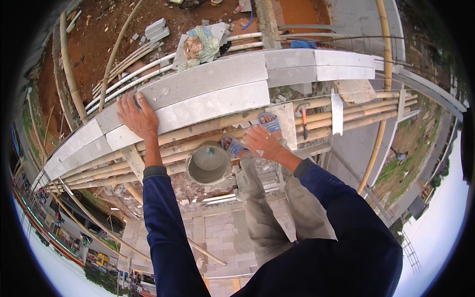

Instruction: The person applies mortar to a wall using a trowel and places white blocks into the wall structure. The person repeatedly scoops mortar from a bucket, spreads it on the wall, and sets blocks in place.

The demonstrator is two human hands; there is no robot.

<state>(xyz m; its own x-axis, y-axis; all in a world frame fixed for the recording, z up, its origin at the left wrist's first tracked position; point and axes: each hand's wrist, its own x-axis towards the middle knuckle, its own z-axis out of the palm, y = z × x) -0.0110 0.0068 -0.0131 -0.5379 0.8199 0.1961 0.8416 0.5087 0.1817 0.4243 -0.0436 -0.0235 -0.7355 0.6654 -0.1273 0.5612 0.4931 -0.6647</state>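
Observation:
My left hand lies flat with fingers spread on the top of a wall of light grey blocks. It holds nothing. Lower and to the right, my right hand has its fingers stretched out, with nothing visible in them. It hangs near my feet in blue striped sandals, over bamboo poles. Between my arms stands a round bucket with grey wet mortar inside. Right of my feet, a hammer with an orange handle hangs by a pole, beside a white strip.
Bamboo uprights rise at the right and left. Beyond the wall, a crumpled plastic bag lies on a board above muddy ground. Loose grey blocks sit at the far left. Far below is a street with vehicles.

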